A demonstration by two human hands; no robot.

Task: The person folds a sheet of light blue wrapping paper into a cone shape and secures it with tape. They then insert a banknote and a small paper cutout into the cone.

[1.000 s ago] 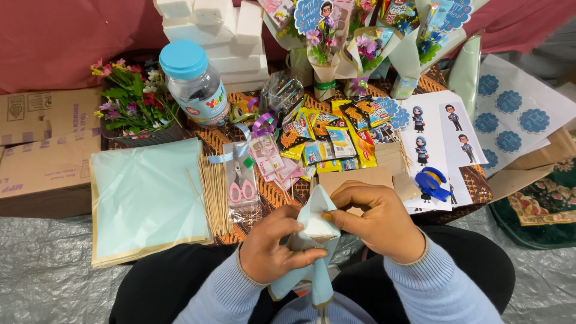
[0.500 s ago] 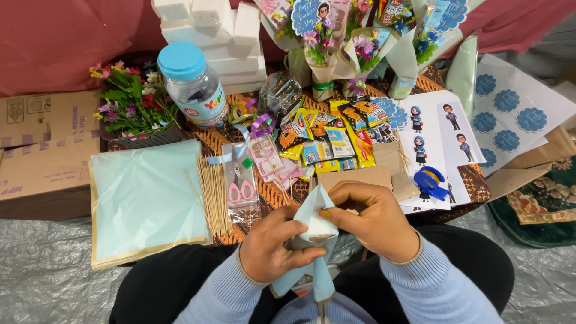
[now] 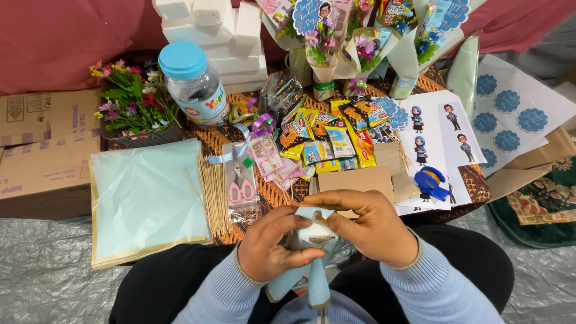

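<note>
**Both hands wrap pale blue paper around a small packet**

The left hand point(image 3: 273, 249) and the right hand point(image 3: 369, 231) meet over the person's lap, at the near edge of a low table point(image 3: 474, 180). Both are closed on a cone of pale blue paper point(image 3: 312, 279), fingers curled around its top, where a small white packet point(image 3: 317, 234) sits between thumbs and fingertips. The paper's tail hangs down between the wrists.

Just beyond the hands lies a piece of brown card point(image 3: 354, 180). To the left rest pink-handled scissors point(image 3: 241, 191), a row of thin wooden skewers point(image 3: 213, 195) and a stack of pale blue sheets point(image 3: 147, 201). Farther back stand a jar with a blue lid point(image 3: 193, 84), snack sachets point(image 3: 327, 135), a blue tape dispenser point(image 3: 432, 183) and finished bouquets point(image 3: 324, 48).
</note>
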